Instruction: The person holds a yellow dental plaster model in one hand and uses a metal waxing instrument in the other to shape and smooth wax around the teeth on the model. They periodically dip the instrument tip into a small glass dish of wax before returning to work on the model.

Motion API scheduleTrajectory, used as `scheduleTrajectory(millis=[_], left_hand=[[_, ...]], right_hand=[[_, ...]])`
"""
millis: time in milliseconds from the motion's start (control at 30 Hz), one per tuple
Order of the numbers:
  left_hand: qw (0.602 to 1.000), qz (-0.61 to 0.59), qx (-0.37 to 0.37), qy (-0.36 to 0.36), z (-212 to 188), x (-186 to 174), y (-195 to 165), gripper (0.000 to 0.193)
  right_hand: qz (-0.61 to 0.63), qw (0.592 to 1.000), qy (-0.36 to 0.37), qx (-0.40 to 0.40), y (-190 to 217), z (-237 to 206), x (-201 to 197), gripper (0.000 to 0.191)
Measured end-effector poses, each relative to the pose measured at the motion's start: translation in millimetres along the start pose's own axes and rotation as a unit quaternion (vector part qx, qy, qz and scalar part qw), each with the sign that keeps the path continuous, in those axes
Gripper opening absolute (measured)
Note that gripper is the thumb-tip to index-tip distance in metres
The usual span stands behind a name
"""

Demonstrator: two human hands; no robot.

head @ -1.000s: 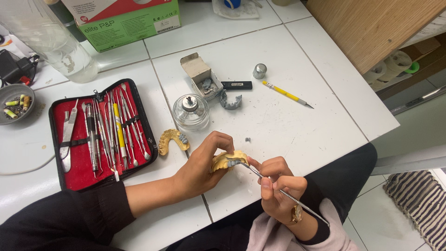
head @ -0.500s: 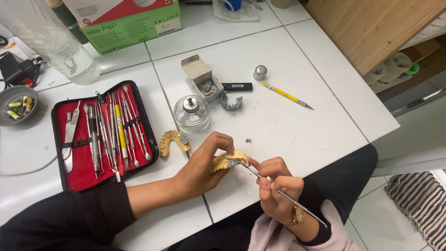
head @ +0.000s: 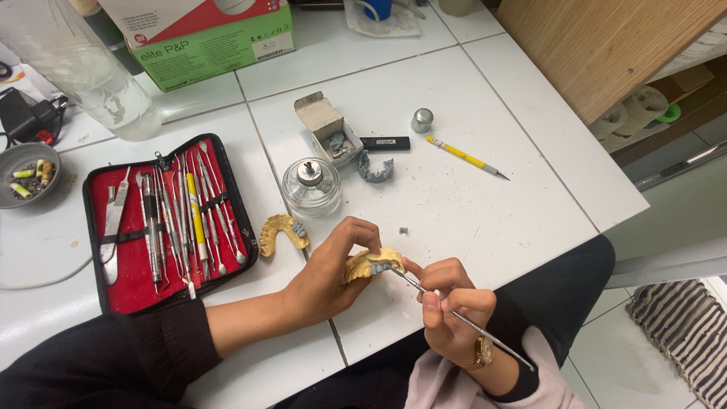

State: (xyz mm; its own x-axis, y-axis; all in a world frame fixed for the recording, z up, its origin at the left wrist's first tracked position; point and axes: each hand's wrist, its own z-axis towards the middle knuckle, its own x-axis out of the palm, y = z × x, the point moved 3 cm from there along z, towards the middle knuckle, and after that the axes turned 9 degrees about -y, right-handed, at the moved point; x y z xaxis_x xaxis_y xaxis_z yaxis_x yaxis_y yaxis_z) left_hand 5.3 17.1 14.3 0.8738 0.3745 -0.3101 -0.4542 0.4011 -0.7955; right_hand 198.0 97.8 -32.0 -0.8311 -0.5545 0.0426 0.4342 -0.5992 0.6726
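Item: yellow dental cast (head: pixel 372 265), above the white tiled table's (head: pixel 485 220) front edge, pinched in your left hand (head: pixel 329 269). Your right hand (head: pixel 448 303) grips a thin metal carving tool (head: pixel 454 314), tip on the grey teeth. Nothing has shifted since a second ago: carving continues. Nearby: second cast (head: pixel 279 232), glass burner (head: pixel 311 187), red instrument case (head: pixel 168 221).

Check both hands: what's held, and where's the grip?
Left hand grips the yellow dental cast by its edges. Right hand pinches the metal instrument mid-shaft.
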Motion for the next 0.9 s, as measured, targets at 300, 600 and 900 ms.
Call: scheduleTrajectory(millis=[300, 600, 900], left_hand=[[1.000, -0.003, 0.011, -0.003, 0.6, -0.1, -1.5, 0.043], [1.000, -0.023, -0.009, 0.012, 0.4, 1.3, -0.3, 0.043], [1.000, -0.020, -0.014, 0.013, -0.7, 0.9, 0.7, 0.045]], right_hand=[[0.004, 1.000, -0.001, 0.005, -0.1, -1.1, -0.1, 0.030], [0.013, 1.000, -0.011, 0.010, 1.2, -1.5, -2.6, 0.031], [0.020, 1.000, -0.016, 0.007, -1.8, -3.0, -0.7, 0.030]])
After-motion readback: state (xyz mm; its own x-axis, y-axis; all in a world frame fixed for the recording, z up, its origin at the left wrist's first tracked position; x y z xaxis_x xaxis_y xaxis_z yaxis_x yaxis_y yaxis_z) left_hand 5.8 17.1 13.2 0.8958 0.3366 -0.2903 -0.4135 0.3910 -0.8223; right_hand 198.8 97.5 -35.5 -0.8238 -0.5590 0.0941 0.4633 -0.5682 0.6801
